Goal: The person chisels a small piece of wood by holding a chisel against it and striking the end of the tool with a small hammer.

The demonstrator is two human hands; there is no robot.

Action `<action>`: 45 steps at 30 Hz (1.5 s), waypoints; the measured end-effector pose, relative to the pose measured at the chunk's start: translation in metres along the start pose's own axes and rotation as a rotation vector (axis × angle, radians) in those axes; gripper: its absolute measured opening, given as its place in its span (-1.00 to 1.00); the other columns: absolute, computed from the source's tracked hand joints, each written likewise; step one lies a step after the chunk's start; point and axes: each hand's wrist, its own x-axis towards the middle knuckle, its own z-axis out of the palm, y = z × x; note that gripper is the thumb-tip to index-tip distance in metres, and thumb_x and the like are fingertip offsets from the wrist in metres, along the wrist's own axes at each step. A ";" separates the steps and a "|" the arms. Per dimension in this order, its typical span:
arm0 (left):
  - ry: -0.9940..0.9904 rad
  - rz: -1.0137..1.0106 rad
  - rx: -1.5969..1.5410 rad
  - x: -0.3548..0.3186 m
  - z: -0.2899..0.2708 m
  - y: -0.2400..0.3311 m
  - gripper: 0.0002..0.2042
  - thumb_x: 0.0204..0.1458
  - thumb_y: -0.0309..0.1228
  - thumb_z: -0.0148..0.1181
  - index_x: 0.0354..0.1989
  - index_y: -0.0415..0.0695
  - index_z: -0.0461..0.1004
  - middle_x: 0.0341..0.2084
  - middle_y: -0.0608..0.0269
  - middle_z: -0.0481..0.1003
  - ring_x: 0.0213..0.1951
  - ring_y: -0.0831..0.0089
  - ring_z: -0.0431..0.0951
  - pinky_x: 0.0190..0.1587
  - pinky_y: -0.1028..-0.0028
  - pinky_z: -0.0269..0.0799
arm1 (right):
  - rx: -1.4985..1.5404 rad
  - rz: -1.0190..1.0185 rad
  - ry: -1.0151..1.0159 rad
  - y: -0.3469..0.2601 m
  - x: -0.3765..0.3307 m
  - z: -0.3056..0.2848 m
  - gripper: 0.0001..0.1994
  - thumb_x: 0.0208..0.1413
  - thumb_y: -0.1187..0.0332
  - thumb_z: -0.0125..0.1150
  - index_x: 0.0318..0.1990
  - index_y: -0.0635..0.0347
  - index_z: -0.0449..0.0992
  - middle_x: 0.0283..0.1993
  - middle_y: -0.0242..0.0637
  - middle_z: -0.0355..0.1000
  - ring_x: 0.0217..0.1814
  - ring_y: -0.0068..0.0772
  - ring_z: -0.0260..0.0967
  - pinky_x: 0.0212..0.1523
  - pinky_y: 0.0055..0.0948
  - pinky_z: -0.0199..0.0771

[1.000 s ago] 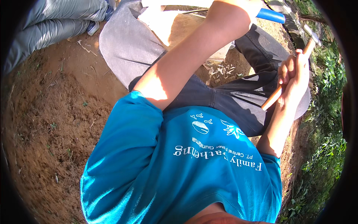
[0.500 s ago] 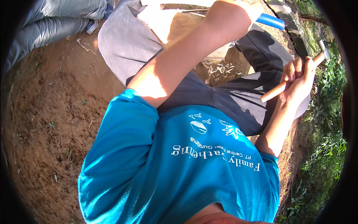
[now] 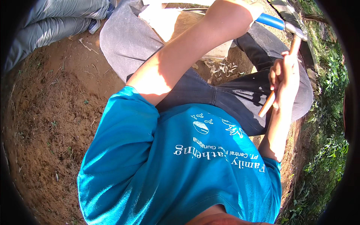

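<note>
My left hand is closed round the blue handle of a chisel near the top edge. Its blade is mostly hidden behind the hand and forearm. In my right hand is a wooden-handled hammer, fingers wrapped round the shaft. The metal hammer head meets the butt of the blue handle. Between my crossed legs lies a pale piece of wood, brightly sunlit and partly covered by my left forearm.
Curled wood shavings lie on the ground between my legs. At the upper left are another person's legs in shiny grey trousers. Brown soil spreads along the left, with green plants on the right.
The hammer has swung left and inward with my right hand, bringing its head against the end of the chisel handle. My left hand and the wood stay nearly still.
</note>
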 end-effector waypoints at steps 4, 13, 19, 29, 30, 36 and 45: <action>-0.015 0.013 0.000 -0.004 0.003 -0.005 -0.87 -0.13 -0.45 0.16 -0.55 -0.21 0.62 -0.61 -0.06 0.56 -0.56 0.08 0.62 -0.48 0.18 0.54 | 0.207 -0.185 0.367 -0.002 0.010 -0.004 -0.66 0.34 0.11 0.09 0.02 0.19 0.28 -0.53 -0.49 0.15 -0.63 -0.68 0.10 -0.69 -0.67 0.10; -0.108 0.010 0.043 -0.004 -0.005 -0.004 -0.83 -0.05 -0.45 0.11 -0.44 -0.24 0.62 -0.55 -0.12 0.57 -0.50 0.02 0.63 -0.42 0.12 0.55 | 0.021 0.009 0.154 0.002 0.008 0.006 -0.71 0.36 0.16 0.07 0.01 0.21 0.38 -0.57 -0.54 0.16 -0.70 -0.73 0.03 -0.72 -0.67 0.05; -0.167 -0.322 -0.139 -0.017 -0.035 -0.016 -0.75 0.13 -0.38 -0.01 -0.26 -0.25 0.58 -0.42 -0.22 0.57 -0.34 -0.14 0.62 -0.26 0.00 0.53 | 0.261 -0.171 0.232 -0.008 0.013 -0.015 -0.70 0.33 0.17 0.13 0.00 0.20 0.32 -0.57 -0.50 0.09 -0.68 -0.66 0.04 -0.70 -0.64 0.10; 0.229 -0.124 -0.131 0.016 -0.016 0.007 -0.81 0.09 -0.36 0.15 -0.20 -0.18 0.55 -0.36 -0.11 0.56 -0.32 -0.03 0.58 -0.21 0.12 0.51 | 0.225 -0.222 0.210 -0.045 0.004 -0.021 -0.69 0.30 0.19 0.17 0.00 0.19 0.34 -0.55 -0.52 0.08 -0.66 -0.72 -0.03 -0.70 -0.69 0.03; 0.255 -0.124 -0.128 0.015 -0.011 0.003 -0.82 0.09 -0.39 0.13 -0.21 -0.18 0.55 -0.36 -0.11 0.56 -0.32 -0.03 0.58 -0.22 0.11 0.50 | 0.245 -0.262 0.181 -0.050 0.005 -0.025 -0.71 0.30 0.21 0.16 0.00 0.19 0.33 -0.55 -0.52 0.09 -0.67 -0.73 -0.03 -0.70 -0.69 0.03; 0.369 -0.089 -0.094 0.016 -0.005 -0.004 -0.84 0.08 -0.48 0.05 -0.25 -0.22 0.54 -0.40 -0.12 0.55 -0.35 -0.01 0.57 -0.24 0.12 0.50 | 0.382 -0.413 0.069 -0.072 0.021 -0.052 -0.80 0.35 0.32 0.05 -0.04 0.25 0.31 -0.53 -0.45 0.10 -0.63 -0.65 -0.02 -0.64 -0.61 0.05; 0.409 -0.060 -0.092 0.013 0.002 -0.004 -0.88 0.00 -0.53 0.06 -0.34 -0.21 0.53 -0.50 -0.06 0.52 -0.44 0.01 0.55 -0.33 0.13 0.50 | 0.025 -0.210 0.117 -0.041 0.018 0.014 -0.72 0.34 0.15 0.07 -0.04 0.16 0.32 -0.52 -0.51 0.22 -0.61 -0.72 0.12 -0.68 -0.66 0.05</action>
